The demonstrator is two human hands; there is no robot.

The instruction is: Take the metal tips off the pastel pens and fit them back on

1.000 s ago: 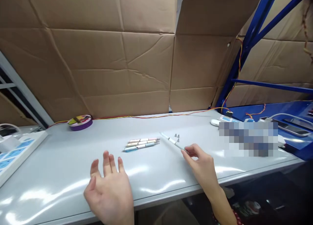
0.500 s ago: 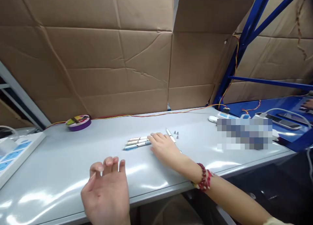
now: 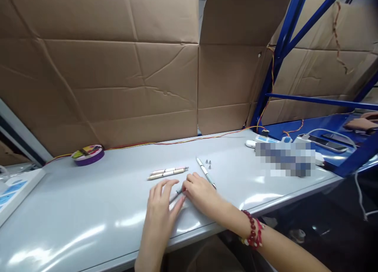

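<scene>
My right hand point(image 3: 202, 191) is closed on one end of a pen point(image 3: 176, 195) with a blue-green part, which points down and left over the table. Around the pen's other end, my left hand point(image 3: 161, 207) has its thumb and fingers apart. Two pens lie side by side just beyond the hands: a cream-coloured pen point(image 3: 165, 174) and, behind it, a pinkish-white pen point(image 3: 159, 171). To the right of my right hand, a white and green pen point(image 3: 206, 172) lies at a slant. Several small grey cone-shaped pieces point(image 3: 210, 167) sit beside it.
A purple-sided round tape roll point(image 3: 88, 155) lies at the back left of the grey table point(image 3: 118, 240). A white power strip point(image 3: 22, 189) stands at the left edge. Cables run along the cardboard wall point(image 3: 118, 87). A blurred-out patch covers objects at the right.
My right hand has drawn the blue pen away from the other two, toward me. My left hand has moved right and turned from palm-up to reach around that pen.
</scene>
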